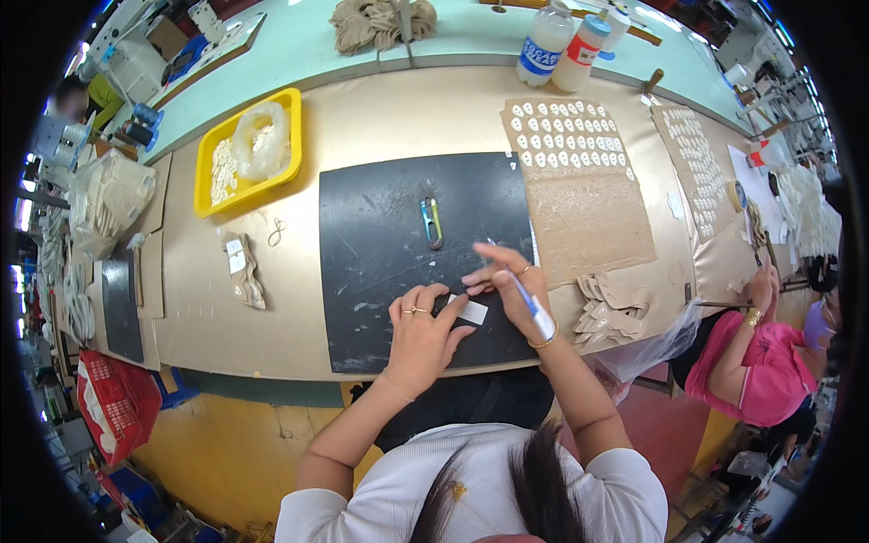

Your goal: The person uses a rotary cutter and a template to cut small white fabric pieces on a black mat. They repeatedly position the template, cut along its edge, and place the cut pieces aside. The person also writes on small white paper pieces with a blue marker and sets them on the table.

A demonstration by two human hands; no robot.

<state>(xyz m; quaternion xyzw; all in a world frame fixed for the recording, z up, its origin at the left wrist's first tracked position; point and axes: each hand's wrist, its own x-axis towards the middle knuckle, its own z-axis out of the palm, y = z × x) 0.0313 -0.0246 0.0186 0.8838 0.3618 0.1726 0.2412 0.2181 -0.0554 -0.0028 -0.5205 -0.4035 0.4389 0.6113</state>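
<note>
A small white paper label (472,309) lies near the front edge of a black cutting mat (380,226). My left hand (424,328) rests on the mat, fingers spread and fingertips at the label's left edge. From the right, my right hand (509,288) reaches over the label, its fingertips near the label's top edge. A blue and white pen (532,303) sits slanted in that hand, its lower end over the wrist. Farther up the mat lies a slim blue and green tool (431,223), possibly a cutter.
A yellow tray (204,172) with small white pieces and a plastic bag stands at the left. Tagged beige pieces (243,271) lie nearer. At right are a brown board (593,222) with rows of white pieces and stacked beige pieces (611,308). Bottles (546,45) stand behind; a pink-shirted co-worker (756,366) sits right.
</note>
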